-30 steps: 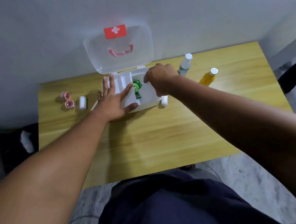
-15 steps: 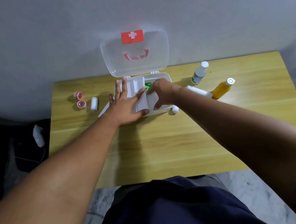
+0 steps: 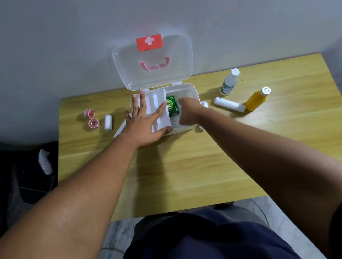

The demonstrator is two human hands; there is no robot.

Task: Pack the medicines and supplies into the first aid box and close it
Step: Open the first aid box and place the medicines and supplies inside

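The white first aid box (image 3: 192,89) stands at the table's back edge with its clear lid (image 3: 154,75) raised against the wall, red cross label on top. My left hand (image 3: 142,120) lies flat, fingers spread, on a white divider tray (image 3: 159,100) over the box's left half. A green packet (image 3: 172,106) lies inside the box. My right hand (image 3: 188,111) reaches down into the right half beside the packet with its fingers curled under. Anything in that hand is hidden.
On the wooden table (image 3: 192,170), two pink tape rolls (image 3: 89,113) (image 3: 93,123) and a white bandage roll (image 3: 107,122) lie left of the box. To its right are a white bottle (image 3: 230,81), a long white roll (image 3: 228,104) and an orange bottle (image 3: 256,99).
My right hand has dropped from above the box into its right half, toward the near wall. My left hand has stayed flat on the tray. The camera's view has shifted.
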